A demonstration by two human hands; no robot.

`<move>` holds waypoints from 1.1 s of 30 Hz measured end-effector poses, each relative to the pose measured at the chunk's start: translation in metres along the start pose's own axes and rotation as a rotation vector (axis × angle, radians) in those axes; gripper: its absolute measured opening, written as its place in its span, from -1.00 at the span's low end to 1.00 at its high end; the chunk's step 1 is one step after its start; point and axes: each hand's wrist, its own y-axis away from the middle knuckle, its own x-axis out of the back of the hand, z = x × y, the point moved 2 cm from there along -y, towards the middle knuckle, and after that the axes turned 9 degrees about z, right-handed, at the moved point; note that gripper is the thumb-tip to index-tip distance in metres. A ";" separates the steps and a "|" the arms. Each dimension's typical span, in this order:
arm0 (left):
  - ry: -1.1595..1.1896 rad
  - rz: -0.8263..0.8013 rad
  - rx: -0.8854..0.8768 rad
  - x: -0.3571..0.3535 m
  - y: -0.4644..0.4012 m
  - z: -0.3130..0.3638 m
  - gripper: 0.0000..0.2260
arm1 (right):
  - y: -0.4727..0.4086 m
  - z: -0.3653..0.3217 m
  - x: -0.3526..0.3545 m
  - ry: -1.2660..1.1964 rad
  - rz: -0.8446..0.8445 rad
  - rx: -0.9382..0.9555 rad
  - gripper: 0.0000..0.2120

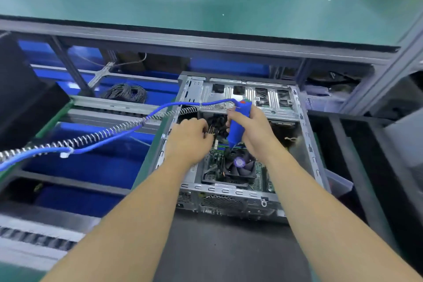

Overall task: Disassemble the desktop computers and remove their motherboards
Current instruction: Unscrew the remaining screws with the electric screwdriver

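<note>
An open grey desktop case (306,144) lies on the dark bench in front of me. Inside it sits the green motherboard (259,175) with a black CPU fan (239,167) bearing a purple sticker. My right hand (254,131) grips a blue electric screwdriver (238,125), held upright with its tip down on the board just above the fan. My left hand (190,137) reaches into the case at the left and its curled fingers hold a bundle of dark cables (215,125).
A blue cord and steel spring coil (109,134) run from the screwdriver off to the left edge. Blue bins (91,167) sit below the rails at the left, one holding coiled black wire (124,92). A green shelf (206,11) spans overhead. Black bench surface (229,247) lies nearest me.
</note>
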 end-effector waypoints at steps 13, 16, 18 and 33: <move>-0.085 -0.134 -0.043 -0.011 -0.002 -0.002 -0.73 | -0.008 0.022 -0.011 -0.217 -0.044 -0.088 -0.64; -0.076 -0.115 -0.036 -0.012 -0.003 -0.003 -0.75 | -0.014 0.022 -0.017 -0.217 0.045 -0.113 -0.56; -0.068 -0.106 -0.032 -0.012 -0.003 -0.004 -0.78 | -0.016 0.022 -0.019 -0.231 0.090 -0.119 -0.62; -0.063 -0.106 -0.028 -0.015 -0.003 -0.005 -0.78 | -0.020 0.032 -0.020 -0.125 0.109 0.005 -0.64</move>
